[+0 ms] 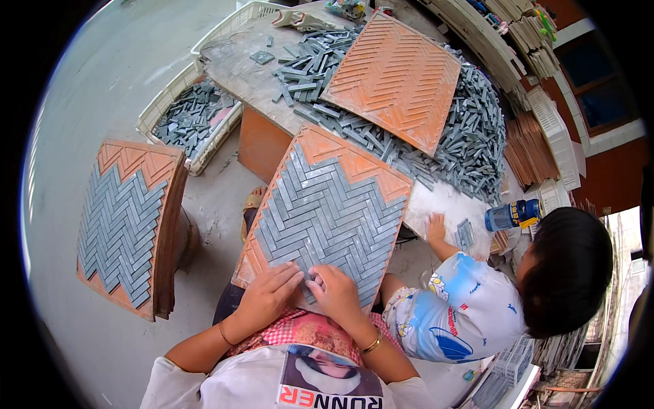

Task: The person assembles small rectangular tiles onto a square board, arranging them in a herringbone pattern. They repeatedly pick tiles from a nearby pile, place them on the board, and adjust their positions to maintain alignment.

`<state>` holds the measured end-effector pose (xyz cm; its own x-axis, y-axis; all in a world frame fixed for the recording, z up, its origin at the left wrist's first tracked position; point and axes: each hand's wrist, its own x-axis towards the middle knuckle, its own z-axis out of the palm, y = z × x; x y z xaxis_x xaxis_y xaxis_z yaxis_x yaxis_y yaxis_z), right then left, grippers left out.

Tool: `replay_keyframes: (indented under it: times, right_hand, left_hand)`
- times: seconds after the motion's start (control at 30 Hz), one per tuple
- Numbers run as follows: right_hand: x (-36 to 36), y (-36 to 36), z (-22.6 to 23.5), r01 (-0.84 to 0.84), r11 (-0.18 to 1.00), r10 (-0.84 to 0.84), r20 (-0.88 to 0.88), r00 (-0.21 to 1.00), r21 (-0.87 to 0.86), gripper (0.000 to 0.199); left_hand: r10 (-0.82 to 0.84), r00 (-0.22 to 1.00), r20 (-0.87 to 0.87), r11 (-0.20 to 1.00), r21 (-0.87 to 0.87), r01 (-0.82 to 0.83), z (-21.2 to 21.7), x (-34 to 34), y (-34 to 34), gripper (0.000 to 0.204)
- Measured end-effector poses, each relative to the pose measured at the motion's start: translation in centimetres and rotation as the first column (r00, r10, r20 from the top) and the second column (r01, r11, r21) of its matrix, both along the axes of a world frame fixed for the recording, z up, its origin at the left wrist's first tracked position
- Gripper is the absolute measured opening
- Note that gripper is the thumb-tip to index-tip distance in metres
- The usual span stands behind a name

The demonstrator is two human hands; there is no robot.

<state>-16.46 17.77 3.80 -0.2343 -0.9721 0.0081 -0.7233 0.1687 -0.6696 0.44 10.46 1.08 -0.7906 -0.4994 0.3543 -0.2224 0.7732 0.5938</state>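
An orange herringbone tray [395, 184] rests tilted over my lap, mostly filled with grey strip tiles [327, 218]. Both hands meet at its near edge. My right hand [336, 293] has thumb and fingers pinched around a small grey strip tile [307, 293], partly hidden between the hands. Close beside it, my left hand [274, 296] presses its bent fingers together at the tile edge; whatever is under its fingertips is hidden. Orange grooves show bare along the tray's top and at its lower left corner.
To the left stands a stack of trays [126, 228], its top one tiled grey. A bare orange tray [395, 82] lies on heaped loose tiles [477, 123]. A cream crate [197, 160] holds more. At right, a child [463, 307] reaches to the table near a blue bottle [512, 215].
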Motion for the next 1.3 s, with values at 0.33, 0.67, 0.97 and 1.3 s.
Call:
replay_keyframes:
  times: [0.33,0.67,0.97,1.3]
  right_hand:
    - [-14.2,-10.6,0.0,0.418,0.843,-0.419,0.075,0.905,-0.339,0.01]
    - [-22.5,-18.6,-1.7,0.642,0.752,-0.654,-0.289,0.699,-0.149,0.025]
    - [-23.1,-18.8,-0.8,0.601,0.799,-0.6,0.131,0.789,0.04,0.025]
    - [-23.9,-19.8,-0.6,0.645,0.763,-0.644,0.114,0.757,0.028,0.019]
  left_hand:
    - [-0.186,0.917,0.353,0.971,-0.075,0.226,0.5,0.0,-0.3,0.063]
    - [-0.09,0.987,0.13,0.994,0.07,0.081,1.0,0.8,-0.3,0.052]
    - [-0.037,0.996,-0.081,0.983,0.178,0.051,1.5,0.8,-0.7,0.045]
    - [0.307,0.931,-0.199,0.886,0.416,-0.203,3.2,1.9,-2.5,0.03]
